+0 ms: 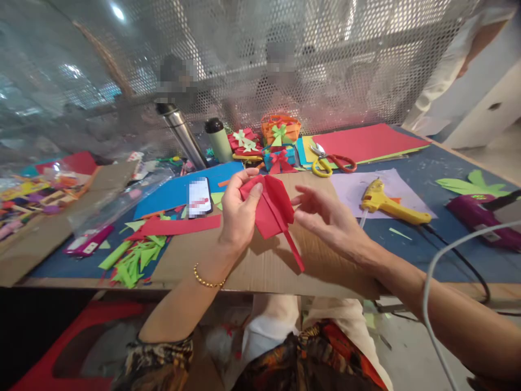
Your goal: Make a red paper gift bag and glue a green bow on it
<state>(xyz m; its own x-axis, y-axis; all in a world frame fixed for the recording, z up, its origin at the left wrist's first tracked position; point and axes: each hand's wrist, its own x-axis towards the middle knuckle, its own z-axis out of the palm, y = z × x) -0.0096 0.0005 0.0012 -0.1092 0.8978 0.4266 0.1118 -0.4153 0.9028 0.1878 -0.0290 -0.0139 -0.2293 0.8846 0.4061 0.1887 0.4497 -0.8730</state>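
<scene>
A folded red paper piece [271, 209] with a narrow strip hanging from its lower edge is held above a cardboard sheet [195, 263]. My left hand [240, 209] grips its left side, thumb on top. Just right of the paper is my right hand [328, 220], fingers apart and slightly curled, with nothing seen in it; its fingertips are close to the paper's right edge, and I cannot tell if they touch. A yellow glue gun [391, 206] lies on a lilac sheet [407, 187] to the right.
Behind are scissors [344, 163], red sheets [366, 142], small paper baskets [280, 130], a green bottle [218, 141] and a steel flask [185, 136]. Left lie a phone [199, 197] and green scraps [138, 260]. A white cable [427, 293] crosses near my right forearm.
</scene>
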